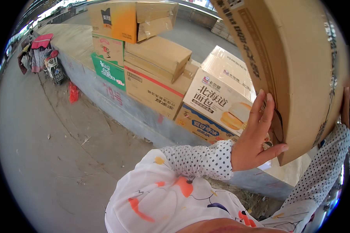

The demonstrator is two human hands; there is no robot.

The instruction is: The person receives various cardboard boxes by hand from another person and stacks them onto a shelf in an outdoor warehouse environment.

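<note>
Large brown carton (299, 77), braced between two hands

Well left of the fingers of the left hand (252, 145): laden cart (55, 72), cloth piled on it; red bag (73, 93), nearer.

Left of those fingers, on the tabletop (70, 43): orange-and-brown box (116, 21), uppermost in its stack; pink-printed box (107, 49) below it; green box (108, 72), lowest. Next, plain box (159, 54) atop a red-striped carton (151, 91).

Just left of the fingers: white carton (210, 95), bun picture, resting on a blue-and-tan carton (204, 125).

Left fingers: spread, uncurled, laid against the large carton's left side, thumb at its lower edge.

Right of and above those fingers: the large carton, tilted; whether it touches the tabletop cannot be told.

Far right: right hand (345, 105), at the carton's far side; fingers hidden, grip cannot be told.

Step in hand, as judged: supporting the carton from both sides. Next move appears to call for even two-handed pressure and clearance from the white carton.
</note>
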